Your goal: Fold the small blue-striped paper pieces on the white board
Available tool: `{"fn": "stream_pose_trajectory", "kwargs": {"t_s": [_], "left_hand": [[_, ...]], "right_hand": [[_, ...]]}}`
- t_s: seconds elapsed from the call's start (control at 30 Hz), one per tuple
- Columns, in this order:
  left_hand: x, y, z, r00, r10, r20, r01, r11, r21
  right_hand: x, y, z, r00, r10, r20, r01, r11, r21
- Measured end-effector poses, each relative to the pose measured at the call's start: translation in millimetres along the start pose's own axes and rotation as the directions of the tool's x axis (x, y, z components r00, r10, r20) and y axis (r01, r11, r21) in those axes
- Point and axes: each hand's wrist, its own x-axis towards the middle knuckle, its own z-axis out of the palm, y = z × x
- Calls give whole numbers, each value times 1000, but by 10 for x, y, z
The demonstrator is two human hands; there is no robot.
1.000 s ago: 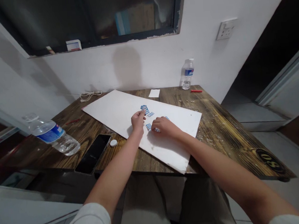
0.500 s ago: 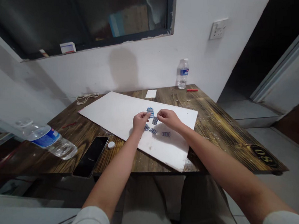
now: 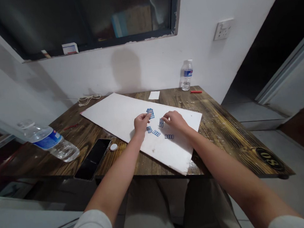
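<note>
My left hand (image 3: pixel 141 123) is closed, thumb and fingers pinching a bunch of small blue-edged slatted pieces (image 3: pixel 150 112) above the white board (image 3: pixel 109 112). To its right, my right hand (image 3: pixel 176 120) pinches one similar flat piece (image 3: pixel 161 122) by its edge with thumb and fingertips. Below the hands, more such pieces lie on the board: one (image 3: pixel 149 129) close to my left wrist, a slanted one (image 3: pixel 156 133) in the middle, and another (image 3: pixel 169 136) under my right wrist. Their exact kind is too small to make out.
On the wooden table (image 3: pixel 231 150) are a phone (image 3: pixel 93 159), a white cap (image 3: pixel 113 147) and a large bottle (image 3: pixel 51 139) lying at the left. A small upright bottle (image 3: pixel 187 76), a red pen-like object (image 3: pixel 196 92), white paper (image 3: pixel 154 95) and a cable (image 3: pixel 89 99) are along the back.
My right hand has moved slightly right with its piece, away from the bunch. My left hand and the bunch have shifted a little left, so the gap between my hands is wider.
</note>
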Motion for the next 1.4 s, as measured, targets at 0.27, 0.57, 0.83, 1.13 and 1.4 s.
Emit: {"fn": "stream_pose_trajectory", "kwargs": {"t_s": [0.27,0.57,0.83,1.13,1.4], "left_hand": [[3,-4,-4,999,-31,-31,31,999,13],[-6,-9,-10,998,-56,-26,57,998,39],[4,2,-18,999,-35,-41,36,999,41],[-11,19,-17,998,-44,-37,45,998,47],[1,-12,-11,1000,-24,11,24,999,46]], "right_hand": [[-52,359,119,999,28,-23,-32,982,-186],[-23,171,-20,957,235,169,-197,956,-217],[-26,65,-150,964,181,194,-133,963,-233],[48,107,-141,987,131,97,-143,982,125],[45,7,-159,966,256,30,-212,724,657]]}}
